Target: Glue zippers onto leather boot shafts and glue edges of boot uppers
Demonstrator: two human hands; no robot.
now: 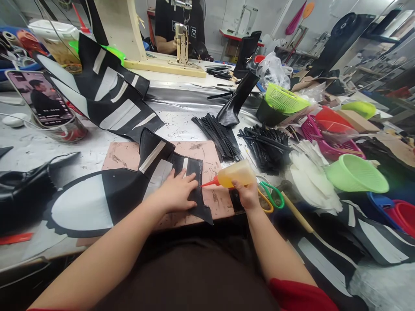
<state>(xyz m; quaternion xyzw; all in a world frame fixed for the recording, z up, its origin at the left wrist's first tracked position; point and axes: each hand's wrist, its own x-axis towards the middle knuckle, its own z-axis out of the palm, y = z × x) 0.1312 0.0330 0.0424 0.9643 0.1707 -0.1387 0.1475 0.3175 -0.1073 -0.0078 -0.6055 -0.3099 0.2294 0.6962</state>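
A black shoe upper [121, 183] with pale backing patches lies across a pinkish board [214, 157]. My left hand [177, 190] rests flat on it with the fingers spread. In my right hand [248, 194] is a squeeze bottle [238, 172] of yellowish liquid, tilted so that its red nozzle points left. The nozzle tip meets or hovers just over the upper's right edge; which of the two I cannot tell. Green-and-orange-handled scissors [272, 194] lie just right of that hand.
More shoe uppers [119, 108] are stacked behind. Bundles of black strips [217, 136] and a black boot [236, 101] stand beyond the board. At left, a phone [40, 99] leans on a container. A sewing machine [181, 47] and a person [165, 26] are across the table; baskets [355, 172] crowd the right.
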